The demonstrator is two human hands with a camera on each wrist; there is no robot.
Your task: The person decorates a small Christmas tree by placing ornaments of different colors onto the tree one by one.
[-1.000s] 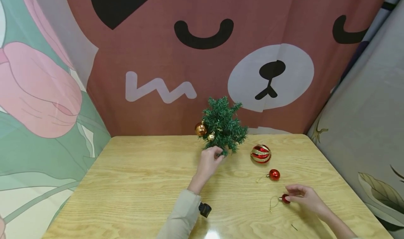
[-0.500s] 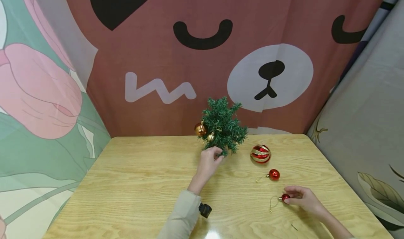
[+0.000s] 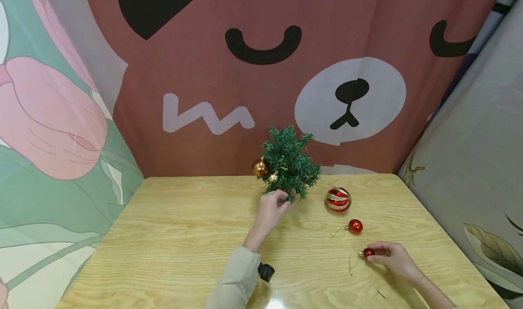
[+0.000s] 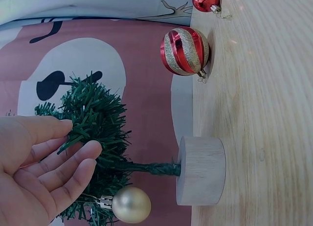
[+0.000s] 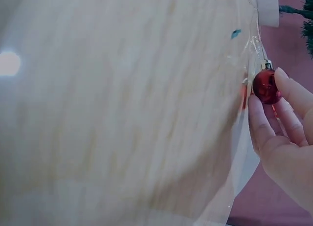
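Observation:
A small green artificial Christmas tree (image 3: 289,157) stands at the back of the table on a round wooden base (image 4: 201,171). My left hand (image 3: 271,209) is at its lower front branches; in the left wrist view its thumb and curled fingers (image 4: 80,162) pinch a branch tip. A copper bauble (image 3: 259,168) and a small gold bauble (image 3: 273,177) hang on the tree's left side. My right hand (image 3: 392,257), at the front right, pinches a small dark red bauble (image 5: 266,86) between thumb and fingers. Its metal cap points left and its gold cord trails down.
A large red-and-gold striped bauble (image 3: 337,199) lies right of the tree. A shiny red bauble (image 3: 355,226) with a gold cord lies between it and my right hand. A tiny green sprig (image 3: 381,294) is near the front. Printed curtains surround the table (image 3: 184,236).
My right hand has closed its fingers on the small dark red bauble and raised it slightly, its cord now hanging straighter. The left hand and the tree have stayed put.

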